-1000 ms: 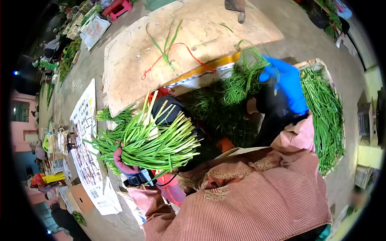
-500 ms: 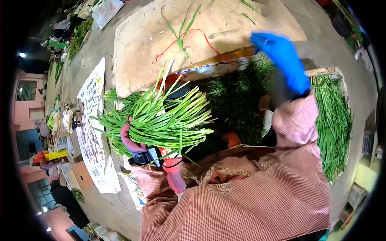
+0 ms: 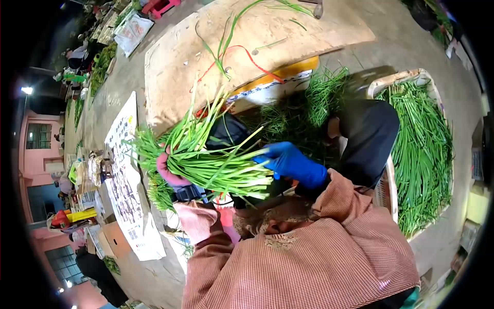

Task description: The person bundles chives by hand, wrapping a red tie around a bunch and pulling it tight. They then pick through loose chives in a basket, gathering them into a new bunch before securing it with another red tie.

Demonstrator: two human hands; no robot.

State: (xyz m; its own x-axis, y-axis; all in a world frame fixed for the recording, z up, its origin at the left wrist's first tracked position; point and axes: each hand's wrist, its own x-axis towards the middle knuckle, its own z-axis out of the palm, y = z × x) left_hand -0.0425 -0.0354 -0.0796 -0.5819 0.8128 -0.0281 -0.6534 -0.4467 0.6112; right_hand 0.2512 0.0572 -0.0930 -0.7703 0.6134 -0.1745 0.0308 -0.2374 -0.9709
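Wrapped around a thick bunch of green stalks (image 3: 221, 167), the left hand (image 3: 170, 167), in a pinkish-purple glove, curls its fingers over them. With twelve o'clock at the top of the view and the bunch at the centre, its pale cut ends mostly point towards three o'clock, a few fanning up towards one, while the leafy part spreads towards ten. At the three o'clock side, the right hand (image 3: 288, 162), in a blue glove, reaches its fingers to the pale ends; whether they are closed on any stalk, I cannot tell. More greens (image 3: 160, 193) sit at eight o'clock, just beside the left hand. Between twelve and one lies a wooden board (image 3: 175, 77) bearing long loose leaves (image 3: 221, 54) and a red string (image 3: 257, 64). Loose greens (image 3: 327, 95) lie at two o'clock, near a dark-clothed knee (image 3: 368, 134). Well apart, at three, stands a pale-rimmed basket (image 3: 391, 190) filled with long green leaves (image 3: 422, 154). Towards nine, a printed sheet (image 3: 123, 180) lies on the floor (image 3: 121, 82).
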